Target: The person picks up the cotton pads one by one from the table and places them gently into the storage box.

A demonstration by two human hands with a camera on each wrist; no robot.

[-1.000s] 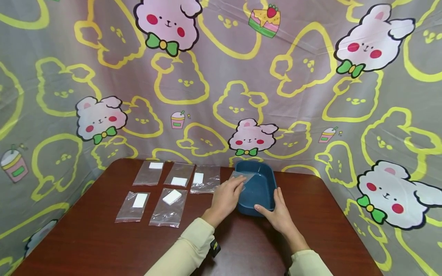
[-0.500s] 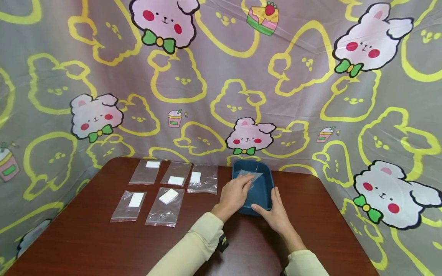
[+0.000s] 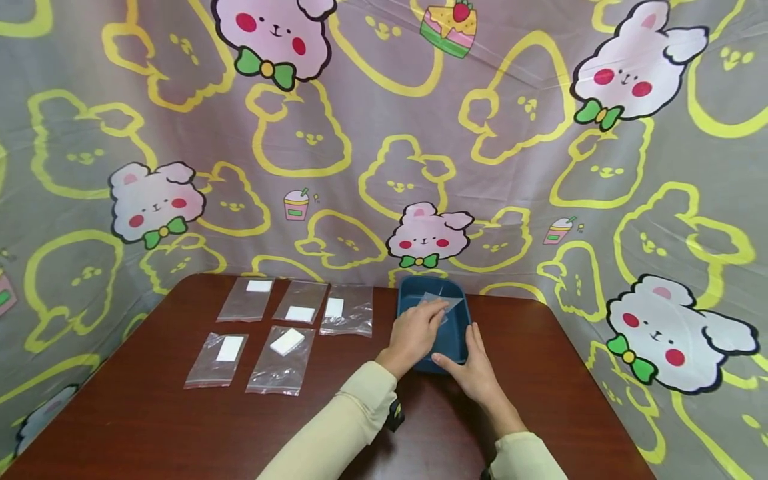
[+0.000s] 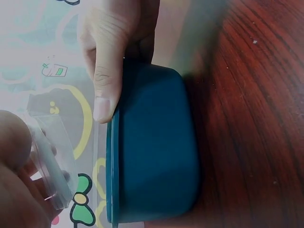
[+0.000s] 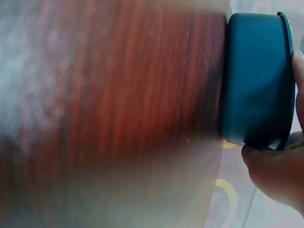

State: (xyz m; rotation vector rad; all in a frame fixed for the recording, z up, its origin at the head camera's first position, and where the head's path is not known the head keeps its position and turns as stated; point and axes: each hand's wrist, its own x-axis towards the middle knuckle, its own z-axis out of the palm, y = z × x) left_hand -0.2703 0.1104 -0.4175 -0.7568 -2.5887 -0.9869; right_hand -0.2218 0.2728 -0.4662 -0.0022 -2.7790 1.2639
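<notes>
Over the blue tub (image 3: 452, 337), your left hand (image 3: 414, 333) pinches a clear bag (image 4: 66, 147) between thumb and fingers, gap only as wide as the bag; white piece (image 4: 53, 166) inside it. Your right hand (image 3: 477, 373) grips the tub's near right corner, thumb at the rim, fingers along the outer wall. Five more bags (image 3: 275, 377) lie on the table (image 3: 150, 427), left of the tub.

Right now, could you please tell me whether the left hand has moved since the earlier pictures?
Yes: against the bags on the table, the left hand has moved right, farther over the tray.
</notes>
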